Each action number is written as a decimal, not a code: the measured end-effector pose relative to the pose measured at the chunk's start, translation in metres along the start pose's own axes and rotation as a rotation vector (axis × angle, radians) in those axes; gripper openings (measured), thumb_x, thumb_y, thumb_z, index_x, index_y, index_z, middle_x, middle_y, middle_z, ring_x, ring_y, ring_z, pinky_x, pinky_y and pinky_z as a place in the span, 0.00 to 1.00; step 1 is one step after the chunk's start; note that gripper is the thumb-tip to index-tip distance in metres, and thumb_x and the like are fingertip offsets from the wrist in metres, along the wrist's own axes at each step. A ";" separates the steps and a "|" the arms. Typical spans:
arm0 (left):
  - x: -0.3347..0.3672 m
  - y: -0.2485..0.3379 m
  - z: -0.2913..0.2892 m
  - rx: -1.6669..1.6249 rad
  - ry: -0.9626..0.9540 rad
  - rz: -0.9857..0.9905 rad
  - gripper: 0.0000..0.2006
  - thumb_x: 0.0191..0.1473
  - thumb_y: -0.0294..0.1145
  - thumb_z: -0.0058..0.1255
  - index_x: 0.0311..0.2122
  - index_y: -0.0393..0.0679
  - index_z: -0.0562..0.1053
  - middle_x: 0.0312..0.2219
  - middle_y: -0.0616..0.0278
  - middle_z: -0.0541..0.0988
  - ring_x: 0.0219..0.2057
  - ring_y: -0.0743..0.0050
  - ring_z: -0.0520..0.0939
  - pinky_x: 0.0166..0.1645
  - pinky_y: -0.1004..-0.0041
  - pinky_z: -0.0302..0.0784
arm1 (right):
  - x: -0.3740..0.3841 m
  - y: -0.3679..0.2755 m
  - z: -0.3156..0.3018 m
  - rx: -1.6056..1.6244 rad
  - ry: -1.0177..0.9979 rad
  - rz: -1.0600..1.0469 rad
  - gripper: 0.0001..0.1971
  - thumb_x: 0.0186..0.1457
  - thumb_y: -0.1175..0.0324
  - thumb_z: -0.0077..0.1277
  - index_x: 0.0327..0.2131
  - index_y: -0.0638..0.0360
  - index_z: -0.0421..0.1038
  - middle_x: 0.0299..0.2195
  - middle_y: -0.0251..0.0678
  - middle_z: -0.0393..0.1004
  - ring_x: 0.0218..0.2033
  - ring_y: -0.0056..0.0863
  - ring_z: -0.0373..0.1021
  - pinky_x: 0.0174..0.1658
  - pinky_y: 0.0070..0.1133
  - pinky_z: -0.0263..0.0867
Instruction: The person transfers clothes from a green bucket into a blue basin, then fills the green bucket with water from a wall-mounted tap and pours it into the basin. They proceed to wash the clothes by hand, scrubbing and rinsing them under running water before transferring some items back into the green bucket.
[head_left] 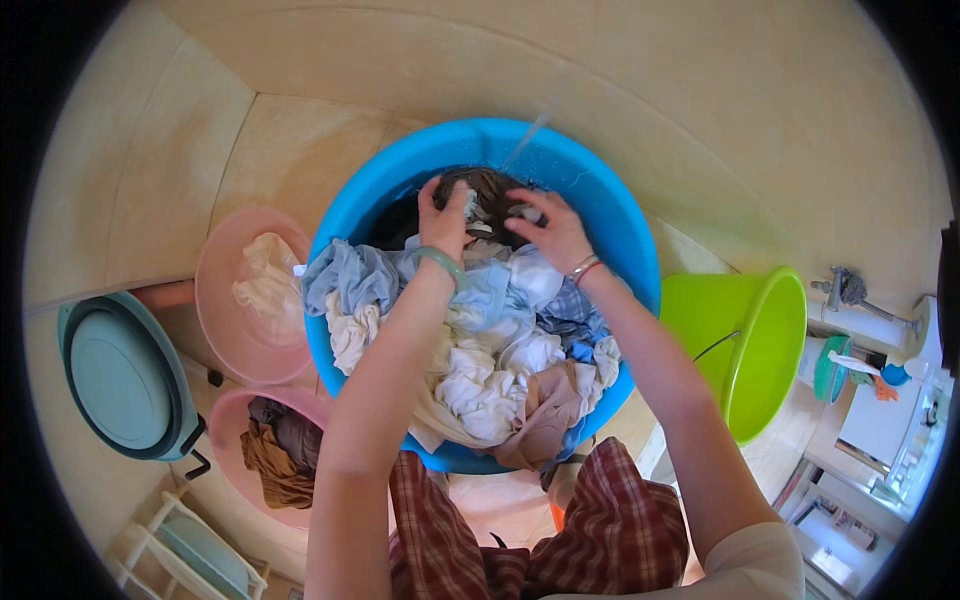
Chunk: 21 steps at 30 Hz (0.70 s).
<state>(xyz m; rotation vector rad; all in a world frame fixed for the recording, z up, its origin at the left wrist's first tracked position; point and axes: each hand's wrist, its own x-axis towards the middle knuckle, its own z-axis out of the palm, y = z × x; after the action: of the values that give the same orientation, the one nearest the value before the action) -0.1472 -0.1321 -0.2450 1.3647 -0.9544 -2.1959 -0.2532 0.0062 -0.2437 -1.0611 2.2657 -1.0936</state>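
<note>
**Forearms (372, 420) over a heaped tub (632, 240)**

A pale sleeve (745, 565) and the forearms are closest, entering from the lower edge, with plaid clothing (620, 510) between them at bottom centre. The forearms cross the blue tub, mid-frame, to the dark cloth (490, 188) in its upper part. The left hand (445, 215) has its fingers curved at the cloth's left side; the right hand (553, 230) has its fingers bent and spread at the right side, by a small pale lump (525, 213). How firmly either hand grips, I cannot tell. A clear streak (527, 140), probably running water, slants into the tub just above.

Below the hands, whites (485, 385), checked cloth (575, 312) and tan cloth (545, 400) are heaped to the rim. The tan cloth seems to overhang the lower rim, so a tug on the heap could drag it out. If the dark cloth sheds dye, water running off it could stain the whites. The bangle (452, 267) on the left wrist could catch a loose fold if the hand pulls back sharply. The green bucket (780, 340), at right, stands close to the tub; a swinging elbow might knock it.
</note>
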 end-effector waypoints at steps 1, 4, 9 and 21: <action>-0.005 0.002 0.004 0.069 0.048 0.011 0.19 0.55 0.34 0.52 0.53 0.52 0.66 0.48 0.62 0.71 0.47 0.67 0.73 0.47 0.64 0.70 | -0.004 0.004 0.010 -0.077 -0.076 0.089 0.20 0.45 0.59 0.59 0.45 0.41 0.72 0.31 0.42 0.66 0.36 0.41 0.67 0.41 0.29 0.66; 0.033 -0.033 -0.019 0.487 -0.048 0.312 0.19 0.55 0.28 0.51 0.53 0.51 0.69 0.47 0.60 0.73 0.47 0.70 0.73 0.48 0.73 0.69 | -0.003 0.010 0.039 -0.424 -0.138 0.031 0.19 0.48 0.56 0.56 0.46 0.40 0.70 0.33 0.45 0.66 0.40 0.44 0.68 0.41 0.33 0.67; 0.056 -0.036 -0.012 0.523 0.007 -0.013 0.18 0.56 0.28 0.47 0.53 0.49 0.70 0.48 0.62 0.73 0.47 0.68 0.73 0.49 0.71 0.68 | 0.024 0.015 0.050 -0.753 -0.303 0.140 0.17 0.48 0.69 0.47 0.45 0.50 0.69 0.47 0.50 0.67 0.46 0.48 0.66 0.46 0.34 0.66; 0.010 0.014 -0.010 -0.469 -0.604 -0.273 0.23 0.58 0.48 0.44 0.53 0.43 0.65 0.48 0.56 0.72 0.47 0.65 0.73 0.53 0.66 0.68 | -0.033 -0.130 -0.009 0.053 -0.128 -0.531 0.17 0.41 0.76 0.53 0.38 0.49 0.71 0.41 0.40 0.64 0.40 0.41 0.62 0.42 0.31 0.62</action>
<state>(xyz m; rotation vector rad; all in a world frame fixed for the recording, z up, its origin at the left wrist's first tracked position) -0.1432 -0.1520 -0.2444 0.6515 -0.3743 -2.8783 -0.1789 -0.0165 -0.1342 -1.7148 1.8881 -1.2267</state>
